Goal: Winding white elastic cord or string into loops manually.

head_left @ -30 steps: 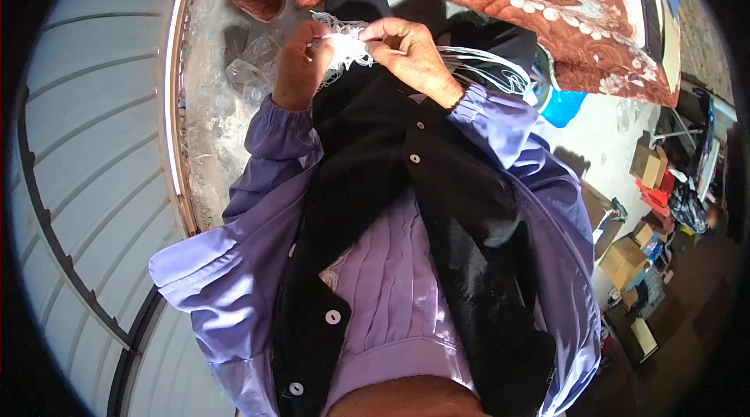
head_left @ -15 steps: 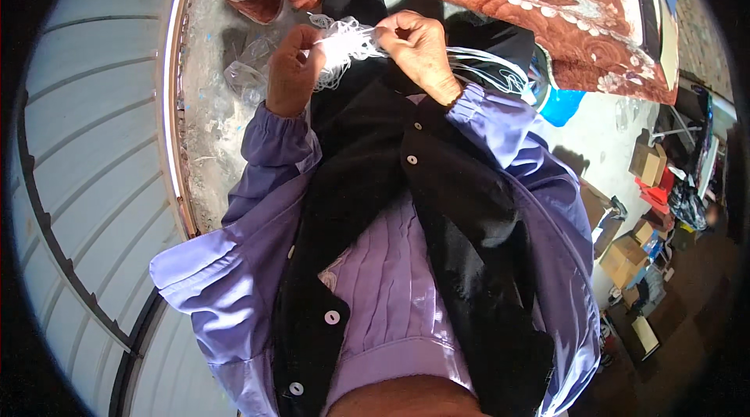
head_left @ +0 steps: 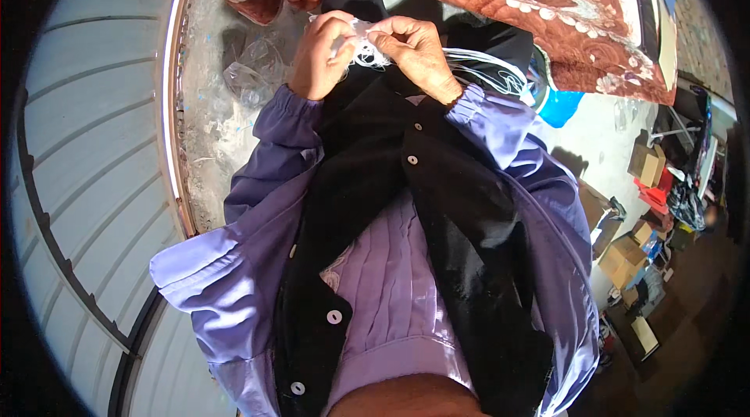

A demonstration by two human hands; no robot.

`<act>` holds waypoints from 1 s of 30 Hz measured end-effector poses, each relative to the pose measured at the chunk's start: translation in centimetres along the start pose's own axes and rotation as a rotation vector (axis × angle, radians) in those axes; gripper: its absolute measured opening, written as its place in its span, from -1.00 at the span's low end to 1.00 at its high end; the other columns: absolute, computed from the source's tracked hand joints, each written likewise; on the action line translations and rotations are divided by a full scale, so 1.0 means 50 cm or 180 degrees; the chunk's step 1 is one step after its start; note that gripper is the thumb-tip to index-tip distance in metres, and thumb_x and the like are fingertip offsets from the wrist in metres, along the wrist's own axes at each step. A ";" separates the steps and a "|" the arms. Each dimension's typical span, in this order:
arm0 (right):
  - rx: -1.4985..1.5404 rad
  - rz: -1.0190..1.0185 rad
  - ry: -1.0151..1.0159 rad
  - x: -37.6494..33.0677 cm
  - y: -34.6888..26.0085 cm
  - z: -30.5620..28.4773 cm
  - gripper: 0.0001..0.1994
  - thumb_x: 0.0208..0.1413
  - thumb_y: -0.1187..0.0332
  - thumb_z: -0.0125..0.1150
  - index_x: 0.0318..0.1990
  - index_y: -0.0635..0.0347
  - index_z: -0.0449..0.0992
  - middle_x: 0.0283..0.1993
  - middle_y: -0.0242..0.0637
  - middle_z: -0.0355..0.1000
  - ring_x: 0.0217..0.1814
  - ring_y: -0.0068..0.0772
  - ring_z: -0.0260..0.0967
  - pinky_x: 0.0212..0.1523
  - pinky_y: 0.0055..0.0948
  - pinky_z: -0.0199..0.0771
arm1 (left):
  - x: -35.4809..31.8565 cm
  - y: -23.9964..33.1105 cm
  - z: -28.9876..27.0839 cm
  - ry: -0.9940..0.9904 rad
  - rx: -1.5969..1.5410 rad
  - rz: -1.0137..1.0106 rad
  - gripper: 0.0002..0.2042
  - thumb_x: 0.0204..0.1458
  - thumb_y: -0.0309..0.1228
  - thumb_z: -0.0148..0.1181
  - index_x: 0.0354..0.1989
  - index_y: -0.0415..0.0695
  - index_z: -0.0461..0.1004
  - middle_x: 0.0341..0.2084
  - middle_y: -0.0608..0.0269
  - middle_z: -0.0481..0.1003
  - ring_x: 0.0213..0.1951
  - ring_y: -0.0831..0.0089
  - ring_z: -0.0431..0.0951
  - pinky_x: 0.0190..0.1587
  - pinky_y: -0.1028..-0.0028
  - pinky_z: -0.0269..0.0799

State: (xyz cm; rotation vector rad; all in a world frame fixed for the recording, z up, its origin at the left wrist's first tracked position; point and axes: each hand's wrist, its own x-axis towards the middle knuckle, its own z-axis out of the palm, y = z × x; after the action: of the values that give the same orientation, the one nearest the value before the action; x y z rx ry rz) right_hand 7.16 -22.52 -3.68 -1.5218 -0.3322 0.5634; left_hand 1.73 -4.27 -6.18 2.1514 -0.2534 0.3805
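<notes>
**Two hands at a looped bunch of white string, work under way**

Near the top centre of the frame, seen from above, a person's left hand [head_left: 320, 58] and right hand [head_left: 418, 54] meet over a bunch of white string [head_left: 371, 56]. The right thumb and forefinger pinch together on the bunch's right side. The left fingers bend against its other side; the hand is slightly blurred and hides their tips, so whether they clamp the string cannot be told.

The work looks partly done. The part between the hands is crowded with small loops and crossing threads, so it does not appear finished. To the right of the right hand, longer strands [head_left: 492, 73] lie loose in wide, smoother curves, running toward a blue object [head_left: 562, 107]. Whether they join the bunch is hidden behind the hand. No completed piece can be made out, and how much is left is unclear.

Around this, a brown flowered cloth [head_left: 547, 3] spans the top of the frame. A clear plastic bag [head_left: 250, 81] lies at upper left on the grey floor [head_left: 211, 175]. The wearer's purple jacket [head_left: 226, 323] fills the lower middle, and cardboard boxes [head_left: 623, 262] sit at right.
</notes>
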 end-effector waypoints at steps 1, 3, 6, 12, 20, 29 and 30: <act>0.0024 0.0023 -0.0007 0.000 -0.001 -0.003 -0.90 0.10 0.49 0.20 -0.28 0.34 0.55 -0.38 -0.45 0.49 -0.37 -0.78 0.30 -0.37 -0.72 0.31 | -0.005 -0.015 -0.001 0.0197 -0.0105 -0.0350 -0.78 -0.10 -0.53 0.20 -0.25 -0.18 0.39 -0.15 0.10 0.42 -0.12 0.10 0.43 -0.08 0.29 0.35; 0.0025 0.0107 0.0039 -0.001 -0.002 -0.005 -0.90 0.10 0.49 0.20 -0.28 0.34 0.55 -0.38 -0.45 0.49 -0.37 -0.78 0.29 -0.38 -0.73 0.30 | -0.014 -0.040 -0.007 0.0412 -0.0282 -0.1273 -0.76 -0.09 -0.53 0.19 -0.21 -0.19 0.39 -0.15 0.11 0.42 -0.10 0.13 0.43 -0.08 0.29 0.34; 0.0054 0.0137 0.0081 -0.001 0.000 0.000 -0.92 0.09 0.48 0.20 -0.33 0.32 0.57 -0.43 -0.49 0.48 -0.37 -0.76 0.29 -0.35 -0.67 0.34 | -0.024 -0.051 0.002 0.0510 0.0261 -0.0769 -0.70 -0.07 -0.48 0.19 -0.12 -0.20 0.40 -0.17 0.06 0.42 -0.05 0.26 0.42 -0.02 0.37 0.33; 0.0193 0.0037 0.0093 0.001 0.009 -0.004 -0.92 0.09 0.51 0.18 -0.32 0.34 0.55 -0.43 -0.43 0.48 -0.42 -0.73 0.31 -0.36 -0.71 0.31 | -0.023 -0.059 0.013 0.0440 0.0123 -0.1344 -0.75 -0.12 -0.51 0.16 -0.21 -0.22 0.43 -0.38 0.08 0.47 -0.32 0.15 0.48 -0.17 0.34 0.40; 0.0028 0.0320 0.0080 -0.001 0.028 -0.024 -0.88 0.11 0.46 0.18 -0.41 0.31 0.57 -0.49 -0.44 0.46 -0.48 -0.75 0.24 -0.45 -0.70 0.22 | -0.066 -0.054 -0.052 0.1143 -0.1756 -0.2008 -0.92 0.02 -0.47 0.19 -0.33 -0.17 0.45 -0.46 0.40 0.45 -0.39 0.67 0.40 -0.35 0.64 0.31; -0.0727 0.0652 0.0603 -0.048 0.085 -0.188 -0.88 0.14 0.44 0.16 -0.26 0.32 0.53 -0.44 -0.45 0.47 -0.43 -0.73 0.32 -0.41 -0.65 0.33 | -0.085 -0.074 -0.093 0.1521 -0.1214 -0.1841 -0.89 -0.05 -0.45 0.32 -0.39 -0.17 0.52 -0.45 0.38 0.52 -0.40 0.65 0.44 -0.30 0.63 0.34; -0.0568 0.0762 0.0528 -0.062 0.091 -0.201 -0.89 0.13 0.46 0.18 -0.25 0.32 0.53 -0.41 -0.46 0.48 -0.39 -0.70 0.33 -0.34 -0.64 0.35 | -0.089 -0.081 -0.097 0.1517 -0.1111 -0.1906 -0.90 -0.04 -0.46 0.32 -0.38 -0.17 0.53 -0.43 0.37 0.53 -0.38 0.65 0.45 -0.29 0.64 0.34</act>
State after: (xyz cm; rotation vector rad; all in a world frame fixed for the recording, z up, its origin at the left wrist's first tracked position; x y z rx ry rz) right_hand 9.36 -32.85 -8.14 -1.7827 -0.0733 0.6020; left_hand -1.95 2.18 -8.25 1.6325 0.5461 0.4419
